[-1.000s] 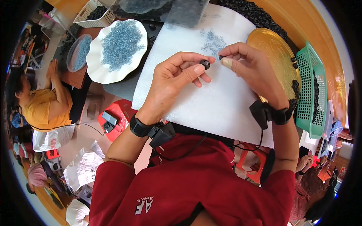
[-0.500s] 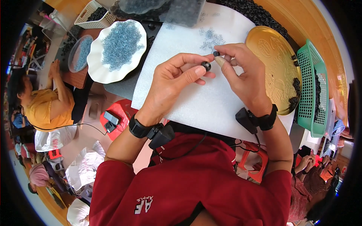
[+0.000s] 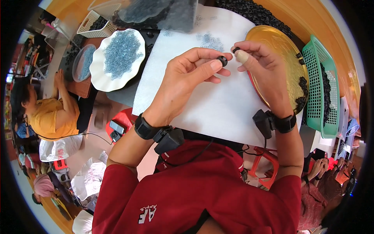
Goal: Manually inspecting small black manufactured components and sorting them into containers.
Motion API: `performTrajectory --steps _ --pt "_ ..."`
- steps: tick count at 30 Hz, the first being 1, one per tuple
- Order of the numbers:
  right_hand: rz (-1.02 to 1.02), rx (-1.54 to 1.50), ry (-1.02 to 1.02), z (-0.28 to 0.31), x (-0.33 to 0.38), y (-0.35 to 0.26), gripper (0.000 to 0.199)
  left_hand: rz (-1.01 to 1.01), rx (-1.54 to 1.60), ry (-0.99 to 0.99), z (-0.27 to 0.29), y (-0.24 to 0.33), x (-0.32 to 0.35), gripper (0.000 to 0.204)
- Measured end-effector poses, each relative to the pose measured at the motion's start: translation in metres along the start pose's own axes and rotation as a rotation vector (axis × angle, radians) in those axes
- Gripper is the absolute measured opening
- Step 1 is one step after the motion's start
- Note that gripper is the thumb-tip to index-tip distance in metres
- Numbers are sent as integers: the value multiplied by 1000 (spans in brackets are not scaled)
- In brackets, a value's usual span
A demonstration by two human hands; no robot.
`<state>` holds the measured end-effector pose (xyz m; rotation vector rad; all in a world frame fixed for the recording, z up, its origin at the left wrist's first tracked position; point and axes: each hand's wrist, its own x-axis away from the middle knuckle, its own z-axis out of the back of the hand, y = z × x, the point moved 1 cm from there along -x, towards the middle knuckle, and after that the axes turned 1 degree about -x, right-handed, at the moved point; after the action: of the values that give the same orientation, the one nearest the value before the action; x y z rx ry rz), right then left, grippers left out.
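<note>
My left hand (image 3: 191, 72) pinches a small round black part (image 3: 222, 61) between thumb and forefinger, its face turned up. Close on its right, my right hand (image 3: 265, 64) grips a smaller black piece (image 3: 236, 50) at thumb and fingertip. The two parts are apart. Both hands are above a white foam sheet (image 3: 187, 105). Small clear bluish pieces (image 3: 210, 41), perhaps springs, lie scattered on the sheet beyond the hands. A gold round tray (image 3: 272, 39) sits under and beside my right hand, with several black parts (image 3: 300, 102) along its right side.
A scalloped white plate (image 3: 96, 70) of the bluish pieces stands left, beside a clear bowl (image 3: 75, 68). A green basket (image 3: 325, 124) is at right; many black parts (image 3: 257, 17) lie at the far edge. A clear tub (image 3: 187, 17) and white basket (image 3: 83, 29) stand behind. People sit nearby.
My right hand has moved right and slightly up, drawing its small black piece away from the left hand's part. My left hand has shifted a little right and up.
</note>
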<state>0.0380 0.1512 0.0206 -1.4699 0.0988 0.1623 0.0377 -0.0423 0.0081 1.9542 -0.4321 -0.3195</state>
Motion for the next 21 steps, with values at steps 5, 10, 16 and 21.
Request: performTrajectory --steps 5,10,16,21 --pt "-117 -212 -11 15 3 -3 22 51 73 -27 2 -17 -14 27" --pt "-140 -205 -50 16 6 4 20 81 73 -28 1 -23 -18 27" --pt "-133 -188 -116 16 8 11 20 53 -40 -25 0 -25 -19 27" --pt "-153 -181 -150 11 9 8 22 -4 -104 -37 -1 -25 -17 27"
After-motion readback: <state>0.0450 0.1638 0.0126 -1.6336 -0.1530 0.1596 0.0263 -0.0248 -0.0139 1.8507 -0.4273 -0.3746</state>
